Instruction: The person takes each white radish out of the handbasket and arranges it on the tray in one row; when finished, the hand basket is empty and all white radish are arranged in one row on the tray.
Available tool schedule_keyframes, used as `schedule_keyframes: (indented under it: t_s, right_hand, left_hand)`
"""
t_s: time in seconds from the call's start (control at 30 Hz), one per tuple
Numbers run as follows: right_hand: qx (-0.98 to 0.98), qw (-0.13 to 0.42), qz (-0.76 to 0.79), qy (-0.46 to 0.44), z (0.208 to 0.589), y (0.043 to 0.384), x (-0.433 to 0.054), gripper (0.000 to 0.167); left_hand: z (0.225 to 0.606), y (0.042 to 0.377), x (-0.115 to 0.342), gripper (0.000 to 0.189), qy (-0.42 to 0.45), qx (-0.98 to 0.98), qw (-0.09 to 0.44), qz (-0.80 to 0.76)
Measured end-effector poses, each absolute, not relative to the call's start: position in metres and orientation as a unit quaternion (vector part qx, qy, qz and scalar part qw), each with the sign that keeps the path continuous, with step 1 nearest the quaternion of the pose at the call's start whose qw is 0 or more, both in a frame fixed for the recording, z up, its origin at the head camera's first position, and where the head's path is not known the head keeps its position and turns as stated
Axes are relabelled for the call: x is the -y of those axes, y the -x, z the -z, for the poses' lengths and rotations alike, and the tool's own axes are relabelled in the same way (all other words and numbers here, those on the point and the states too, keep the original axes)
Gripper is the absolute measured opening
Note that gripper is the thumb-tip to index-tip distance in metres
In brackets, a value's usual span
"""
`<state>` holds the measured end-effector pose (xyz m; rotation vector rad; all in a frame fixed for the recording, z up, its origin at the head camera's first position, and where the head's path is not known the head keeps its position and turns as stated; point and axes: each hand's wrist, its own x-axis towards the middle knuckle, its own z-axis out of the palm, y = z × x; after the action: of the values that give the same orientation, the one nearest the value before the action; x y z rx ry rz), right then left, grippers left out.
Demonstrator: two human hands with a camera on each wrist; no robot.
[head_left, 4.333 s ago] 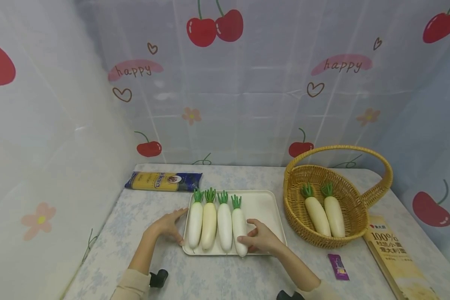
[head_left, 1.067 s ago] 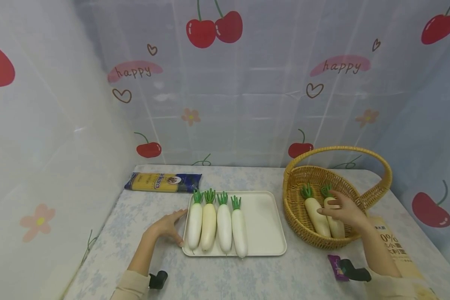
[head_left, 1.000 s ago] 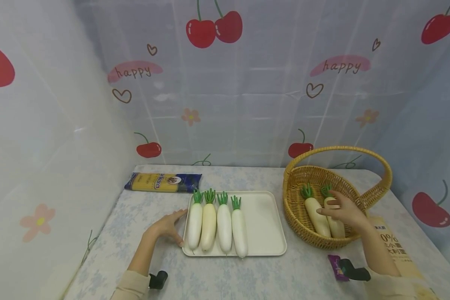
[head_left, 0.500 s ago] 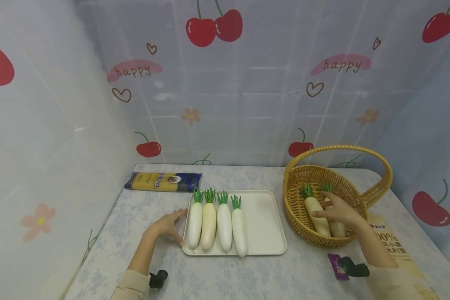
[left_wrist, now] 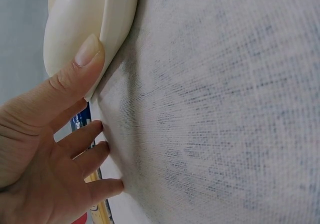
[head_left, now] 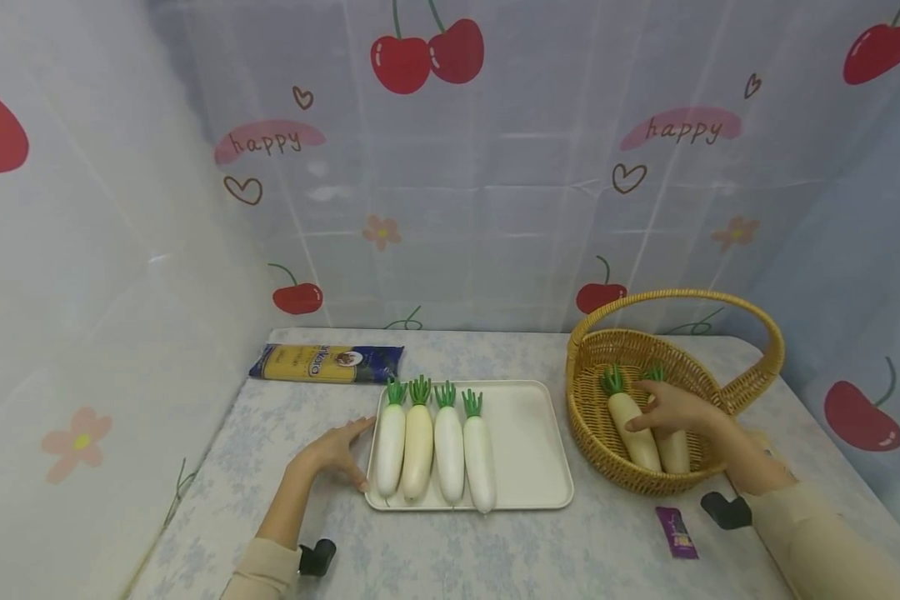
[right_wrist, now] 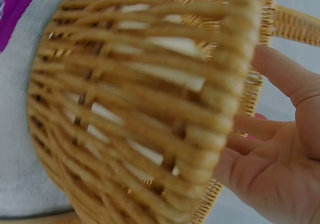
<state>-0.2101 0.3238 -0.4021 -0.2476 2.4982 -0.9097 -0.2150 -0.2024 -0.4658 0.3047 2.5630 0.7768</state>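
Note:
Several white radishes (head_left: 449,457) with green tops lie side by side on the left half of a cream tray (head_left: 528,450). My left hand (head_left: 333,454) rests at the tray's left edge. In the left wrist view its thumb lies on the tray rim (left_wrist: 119,14), and its other fingers are spread along the side. My right hand (head_left: 678,412) reaches into a wicker basket (head_left: 596,442) holding two more radishes. Its thumb and index finger extend over the left radish (head_left: 634,437); the hand partly covers the right radish (head_left: 673,452). In the right wrist view, the basket wall (right_wrist: 135,94) hides the fingertips.
A blue and yellow pasta packet (head_left: 326,363) lies at the back left of the table. The basket's arched handle (head_left: 678,294) rises over the right arm's side. A small purple packet (head_left: 677,533) lies before the basket. My right sleeve (head_left: 817,533) covers most of a yellowish package.
My right hand has left the fourth radish on the tray and gone right into the basket, where it has since shifted slightly left and lower. The left hand stays at the tray.

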Motion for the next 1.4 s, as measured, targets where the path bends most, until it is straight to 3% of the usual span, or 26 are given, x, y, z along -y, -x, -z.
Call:
schedule_keyframes:
  t_s: [0.37, 0.67, 1.2, 1.4]
  right_hand:
    - [-0.927, 0.251, 0.261, 0.094, 0.419, 0.218, -0.318, 0.092]
    - [-0.907, 0.286, 0.297, 0.087, 0.421, 0.222, -0.319, 0.093]
    - [-0.900, 0.292, 0.307, 0.108, 0.425, 0.226, -0.319, 0.093]
    - [-0.904, 0.267, 0.313, 0.118, 0.424, 0.226, -0.324, 0.095]
  left_hand:
    - [0.468, 0.216, 0.201, 0.110, -0.111, -0.926, 0.230, -0.277]
    - [0.467, 0.216, 0.200, 0.109, -0.114, -0.930, 0.222, -0.271]
    - [0.465, 0.214, 0.201, 0.110, -0.106, -0.930, 0.222, -0.274]
    - [0.464, 0.213, 0.200, 0.109, -0.104, -0.930, 0.220, -0.275]
